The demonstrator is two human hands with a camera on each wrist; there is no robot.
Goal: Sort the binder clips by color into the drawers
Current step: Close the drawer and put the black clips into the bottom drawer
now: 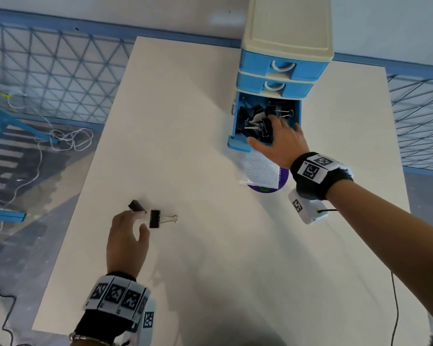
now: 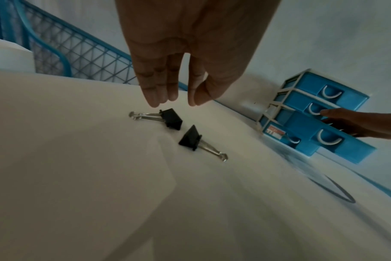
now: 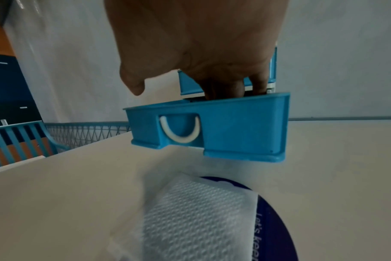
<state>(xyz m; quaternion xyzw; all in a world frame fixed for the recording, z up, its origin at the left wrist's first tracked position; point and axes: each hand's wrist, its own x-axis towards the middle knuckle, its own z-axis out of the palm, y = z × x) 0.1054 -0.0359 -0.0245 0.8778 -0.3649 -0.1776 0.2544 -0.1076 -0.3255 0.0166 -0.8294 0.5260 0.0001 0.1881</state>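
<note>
Two black binder clips lie on the white table (image 1: 210,245) at the near left: one (image 1: 136,206) (image 2: 171,119) just beyond my fingertips, the other (image 1: 155,219) (image 2: 190,137) beside it. My left hand (image 1: 135,222) (image 2: 179,104) hovers over them with straight fingers, holding nothing. The drawer unit (image 1: 285,28) stands at the far right. Its third drawer (image 1: 235,143) (image 3: 234,127) (image 2: 346,146) is pulled out and holds several black clips (image 1: 253,121). My right hand (image 1: 263,131) (image 3: 179,88) reaches into it, thumb spread outside the front wall, fingertips hidden inside.
A clear bag with a white textured sheet (image 1: 260,168) (image 3: 196,220) lies on a purple disc (image 1: 283,178) just before the open drawer. Two upper drawers (image 1: 280,68) are closed. A blue wire fence (image 1: 60,71) runs behind the table. A black cable (image 1: 395,308) crosses the near right.
</note>
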